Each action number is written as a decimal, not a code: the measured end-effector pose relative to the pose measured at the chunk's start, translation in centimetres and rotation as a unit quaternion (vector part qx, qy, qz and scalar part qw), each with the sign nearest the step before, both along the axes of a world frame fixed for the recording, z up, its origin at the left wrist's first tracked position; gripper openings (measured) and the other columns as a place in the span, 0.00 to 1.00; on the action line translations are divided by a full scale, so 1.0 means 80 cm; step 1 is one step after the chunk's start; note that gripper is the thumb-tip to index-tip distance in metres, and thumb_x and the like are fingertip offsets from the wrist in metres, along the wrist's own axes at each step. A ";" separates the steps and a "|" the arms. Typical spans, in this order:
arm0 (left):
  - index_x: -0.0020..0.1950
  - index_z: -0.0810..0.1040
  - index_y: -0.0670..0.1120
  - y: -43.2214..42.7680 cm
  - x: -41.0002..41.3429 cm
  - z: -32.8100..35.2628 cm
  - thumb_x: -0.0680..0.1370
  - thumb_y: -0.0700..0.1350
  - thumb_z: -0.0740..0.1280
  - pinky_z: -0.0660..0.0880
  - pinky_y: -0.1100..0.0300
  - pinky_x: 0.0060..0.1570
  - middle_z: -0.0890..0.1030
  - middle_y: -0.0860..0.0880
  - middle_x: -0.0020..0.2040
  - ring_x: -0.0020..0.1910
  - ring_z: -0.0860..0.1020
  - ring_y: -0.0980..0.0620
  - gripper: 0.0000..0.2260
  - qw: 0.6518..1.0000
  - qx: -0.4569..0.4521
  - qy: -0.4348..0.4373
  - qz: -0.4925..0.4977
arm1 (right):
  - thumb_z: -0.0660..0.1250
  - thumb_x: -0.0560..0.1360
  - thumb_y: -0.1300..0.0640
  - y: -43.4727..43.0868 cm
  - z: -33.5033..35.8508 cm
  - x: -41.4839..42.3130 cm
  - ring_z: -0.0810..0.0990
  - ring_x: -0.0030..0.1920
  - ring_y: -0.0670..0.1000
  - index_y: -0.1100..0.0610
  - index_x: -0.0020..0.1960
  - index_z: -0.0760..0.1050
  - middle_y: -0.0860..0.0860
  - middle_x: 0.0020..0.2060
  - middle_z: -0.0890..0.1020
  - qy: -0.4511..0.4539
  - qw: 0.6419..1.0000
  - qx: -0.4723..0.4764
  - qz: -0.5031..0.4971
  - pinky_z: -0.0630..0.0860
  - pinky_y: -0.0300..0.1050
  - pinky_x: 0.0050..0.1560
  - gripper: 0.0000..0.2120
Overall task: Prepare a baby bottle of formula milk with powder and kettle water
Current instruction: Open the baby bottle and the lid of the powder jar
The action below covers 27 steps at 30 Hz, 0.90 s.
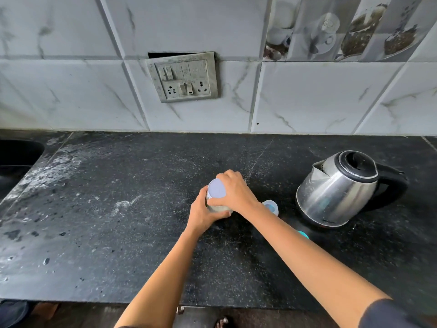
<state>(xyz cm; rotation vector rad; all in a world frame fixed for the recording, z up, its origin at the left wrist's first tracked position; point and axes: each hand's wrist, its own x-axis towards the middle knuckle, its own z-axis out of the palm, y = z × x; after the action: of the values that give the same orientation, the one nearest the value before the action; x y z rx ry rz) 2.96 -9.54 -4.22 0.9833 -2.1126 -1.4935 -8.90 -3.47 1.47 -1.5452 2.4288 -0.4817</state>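
A small jar with a pale lilac lid [216, 188] stands on the black counter [118, 245] near its middle. My left hand [204, 213] grips the jar's body from the near left. My right hand [234, 192] curls over the lid's rim from the right. The jar's contents are hidden by both hands. Just right of my right wrist a clear and blue bottle part [271, 207] shows. A teal piece [303, 234] peeks from behind my right forearm. The steel kettle [340, 192] with a black handle stands to the right, lid down.
A tiled wall with a switch and socket panel [184, 78] rises behind the counter. A dark sink [16, 157] lies at the far left. White powdery smears mark the counter's left side. The counter's front edge runs along the bottom.
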 end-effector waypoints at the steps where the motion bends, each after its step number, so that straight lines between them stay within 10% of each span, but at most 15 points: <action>1: 0.64 0.66 0.59 -0.001 0.000 0.001 0.60 0.51 0.82 0.70 0.74 0.44 0.76 0.62 0.53 0.52 0.73 0.68 0.39 1.000 -0.005 -0.006 0.000 | 0.72 0.68 0.41 0.001 -0.001 -0.002 0.67 0.62 0.55 0.57 0.68 0.68 0.54 0.62 0.71 -0.002 1.000 -0.010 0.001 0.68 0.49 0.61 0.35; 12: 0.63 0.71 0.57 -0.015 -0.006 -0.009 0.56 0.51 0.83 0.71 0.73 0.47 0.77 0.64 0.53 0.54 0.74 0.67 0.38 1.000 -0.020 -0.017 0.003 | 0.79 0.62 0.52 0.001 -0.009 -0.024 0.70 0.58 0.55 0.61 0.63 0.74 0.55 0.57 0.77 -0.072 0.992 -0.077 0.076 0.67 0.45 0.61 0.32; 19: 0.66 0.70 0.51 -0.036 -0.012 0.002 0.58 0.45 0.82 0.67 0.69 0.52 0.75 0.57 0.56 0.58 0.73 0.57 0.39 0.992 -0.036 -0.070 -0.103 | 0.74 0.63 0.59 -0.005 0.022 -0.050 0.66 0.63 0.48 0.52 0.64 0.72 0.45 0.61 0.74 -0.096 0.961 0.072 0.248 0.65 0.43 0.63 0.30; 23: 0.68 0.68 0.51 -0.032 -0.011 -0.003 0.59 0.44 0.82 0.66 0.70 0.51 0.73 0.56 0.59 0.59 0.70 0.58 0.41 0.993 -0.022 -0.069 -0.098 | 0.70 0.69 0.51 -0.007 0.047 -0.048 0.58 0.69 0.54 0.46 0.72 0.64 0.48 0.71 0.64 -0.010 0.952 0.156 0.264 0.65 0.54 0.67 0.34; 27: 0.68 0.67 0.55 -0.033 -0.010 -0.004 0.58 0.45 0.83 0.66 0.75 0.48 0.75 0.59 0.58 0.59 0.71 0.58 0.43 0.993 -0.003 -0.059 -0.099 | 0.65 0.69 0.33 -0.008 0.054 -0.031 0.74 0.58 0.59 0.53 0.72 0.61 0.56 0.64 0.68 0.171 0.943 0.216 0.185 0.72 0.52 0.49 0.39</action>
<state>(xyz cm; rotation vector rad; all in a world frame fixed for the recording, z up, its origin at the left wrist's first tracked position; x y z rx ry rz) 2.18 -12.15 -4.54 0.9026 -2.3573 -1.5532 -11.40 -4.11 5.80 -1.9213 2.1701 0.3956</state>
